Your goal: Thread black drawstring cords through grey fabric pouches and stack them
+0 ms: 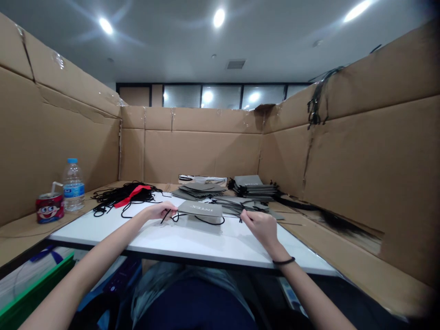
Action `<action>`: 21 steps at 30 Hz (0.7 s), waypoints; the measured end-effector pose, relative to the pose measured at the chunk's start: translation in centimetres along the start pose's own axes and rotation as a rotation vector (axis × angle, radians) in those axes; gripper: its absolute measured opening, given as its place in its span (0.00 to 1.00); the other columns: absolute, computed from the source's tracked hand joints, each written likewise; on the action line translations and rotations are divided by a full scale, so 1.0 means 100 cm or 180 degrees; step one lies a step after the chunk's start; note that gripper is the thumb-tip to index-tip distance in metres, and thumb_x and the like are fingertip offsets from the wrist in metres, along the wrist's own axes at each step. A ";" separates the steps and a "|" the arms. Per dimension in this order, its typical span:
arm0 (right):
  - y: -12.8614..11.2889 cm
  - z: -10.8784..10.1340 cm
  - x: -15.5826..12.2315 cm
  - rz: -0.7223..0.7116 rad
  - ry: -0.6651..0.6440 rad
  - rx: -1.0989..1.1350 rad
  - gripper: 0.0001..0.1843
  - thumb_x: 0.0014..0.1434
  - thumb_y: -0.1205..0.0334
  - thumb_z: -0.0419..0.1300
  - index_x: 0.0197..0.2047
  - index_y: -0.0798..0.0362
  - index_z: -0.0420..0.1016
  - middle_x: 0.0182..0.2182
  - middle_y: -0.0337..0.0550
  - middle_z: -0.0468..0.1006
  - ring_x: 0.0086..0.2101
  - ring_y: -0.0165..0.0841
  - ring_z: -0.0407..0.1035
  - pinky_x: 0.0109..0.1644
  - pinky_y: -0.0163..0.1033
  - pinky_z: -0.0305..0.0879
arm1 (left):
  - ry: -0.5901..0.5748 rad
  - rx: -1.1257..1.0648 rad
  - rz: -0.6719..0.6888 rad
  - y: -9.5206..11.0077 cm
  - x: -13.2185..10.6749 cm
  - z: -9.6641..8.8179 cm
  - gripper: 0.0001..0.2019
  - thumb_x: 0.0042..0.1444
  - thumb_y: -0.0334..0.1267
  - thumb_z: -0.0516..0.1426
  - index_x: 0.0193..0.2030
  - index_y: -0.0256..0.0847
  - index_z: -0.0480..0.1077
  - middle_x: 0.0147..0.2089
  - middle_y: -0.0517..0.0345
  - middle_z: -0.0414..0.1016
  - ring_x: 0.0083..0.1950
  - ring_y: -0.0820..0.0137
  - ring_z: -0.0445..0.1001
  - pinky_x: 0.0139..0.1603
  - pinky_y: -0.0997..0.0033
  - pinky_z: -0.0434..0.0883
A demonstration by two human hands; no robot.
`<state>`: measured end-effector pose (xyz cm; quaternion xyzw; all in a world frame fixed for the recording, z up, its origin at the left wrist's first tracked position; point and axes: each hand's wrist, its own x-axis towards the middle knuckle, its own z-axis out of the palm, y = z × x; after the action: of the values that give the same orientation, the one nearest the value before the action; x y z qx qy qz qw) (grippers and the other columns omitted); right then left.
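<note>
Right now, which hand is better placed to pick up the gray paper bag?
Probably left: the left hand is right at the edge of the gray paper bag, with black cord at its fingers. The right hand sits farther off.

Arms: 2, bare, reaching forward from the lower corners of the view. Left forearm: angled up and inward. Left hand: palm down, fingers closed in a grip. Right forearm: angled up and inward. Right hand: back upward, fingertips pinched, wrist bent. Grips: well apart, about level.

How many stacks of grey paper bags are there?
3: stack back left, taller stack back right, low corded stack in front of it.
</note>
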<state>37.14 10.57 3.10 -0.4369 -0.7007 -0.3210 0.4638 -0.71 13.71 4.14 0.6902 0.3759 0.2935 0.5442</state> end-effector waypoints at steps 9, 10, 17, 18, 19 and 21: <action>0.002 -0.001 0.002 -0.0441 0.0442 -0.0065 0.28 0.62 0.60 0.50 0.11 0.55 0.66 0.11 0.39 0.68 0.16 0.24 0.58 0.23 0.34 0.43 | -0.0008 -0.0035 0.0411 0.000 -0.002 -0.003 0.13 0.41 0.41 0.64 0.23 0.34 0.67 0.17 0.68 0.53 0.19 0.81 0.46 0.20 0.73 0.42; 0.003 -0.002 0.002 -0.0420 0.0414 -0.0037 0.28 0.62 0.59 0.49 0.11 0.55 0.66 0.11 0.40 0.68 0.16 0.25 0.58 0.23 0.34 0.43 | -0.0001 -0.0016 0.0442 0.002 -0.003 -0.002 0.13 0.42 0.40 0.64 0.23 0.34 0.67 0.17 0.68 0.53 0.19 0.81 0.45 0.20 0.73 0.41; 0.004 -0.001 0.002 -0.0363 0.0328 0.0085 0.28 0.62 0.59 0.49 0.12 0.55 0.67 0.12 0.40 0.70 0.16 0.25 0.59 0.23 0.34 0.43 | 0.0059 0.0268 0.0541 0.010 -0.011 -0.002 0.12 0.45 0.41 0.63 0.23 0.33 0.70 0.15 0.69 0.50 0.16 0.82 0.42 0.19 0.71 0.37; 0.005 -0.001 0.002 -0.0337 0.0316 0.0099 0.28 0.61 0.59 0.49 0.12 0.55 0.67 0.12 0.40 0.70 0.16 0.25 0.59 0.23 0.34 0.42 | 0.0068 0.0307 0.0560 0.010 -0.011 -0.002 0.12 0.45 0.41 0.63 0.23 0.33 0.71 0.15 0.69 0.49 0.16 0.82 0.42 0.19 0.71 0.37; 0.005 0.000 0.002 -0.0309 0.0299 0.0108 0.27 0.61 0.59 0.49 0.11 0.55 0.67 0.12 0.41 0.70 0.16 0.25 0.59 0.23 0.34 0.42 | 0.0077 0.0341 0.0581 0.010 -0.012 -0.002 0.12 0.45 0.41 0.63 0.23 0.32 0.71 0.14 0.69 0.49 0.16 0.82 0.42 0.19 0.71 0.37; 0.006 0.000 0.002 -0.0277 0.0257 0.0096 0.27 0.61 0.59 0.49 0.11 0.55 0.67 0.11 0.41 0.70 0.16 0.25 0.59 0.23 0.34 0.42 | 0.0091 0.0390 0.0626 0.010 -0.011 -0.003 0.12 0.45 0.41 0.63 0.22 0.33 0.71 0.14 0.69 0.50 0.16 0.81 0.43 0.20 0.71 0.38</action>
<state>37.64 10.92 3.27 -0.3857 -0.7045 -0.3477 0.4838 -1.36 12.78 5.18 0.7515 0.3313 0.3318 0.4641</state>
